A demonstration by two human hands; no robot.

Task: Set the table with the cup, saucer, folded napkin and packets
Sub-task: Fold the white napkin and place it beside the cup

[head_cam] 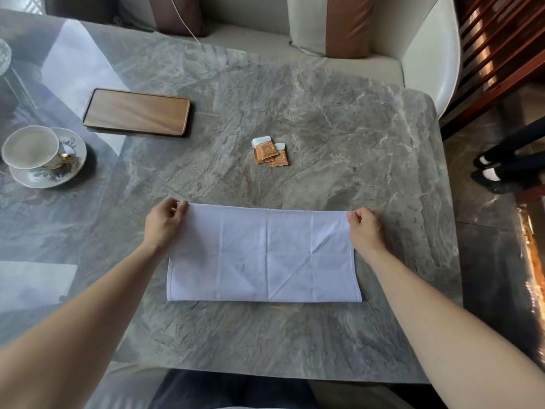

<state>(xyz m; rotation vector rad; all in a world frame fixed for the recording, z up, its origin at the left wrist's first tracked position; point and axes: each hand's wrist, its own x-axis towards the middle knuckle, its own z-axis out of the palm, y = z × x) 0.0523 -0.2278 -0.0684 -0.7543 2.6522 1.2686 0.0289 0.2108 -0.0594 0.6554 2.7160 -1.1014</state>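
A white cloth napkin (pixel 264 255) lies flat on the grey marble table (pixel 354 137), folded into a wide rectangle. My left hand (pixel 165 224) pinches its far left corner and my right hand (pixel 365 228) pinches its far right corner. Two orange and white packets (pixel 269 153) lie overlapping on the table beyond the napkin. At the far left a white cup (pixel 31 147) with a gold handle stands on a patterned saucer (pixel 67 169).
A phone (pixel 137 112) lies face up left of centre, behind the cup. A cream sofa (pixel 295 45) with cushions runs along the far edge. A person's feet in black shoes (pixel 489 172) stand on the floor at the right.
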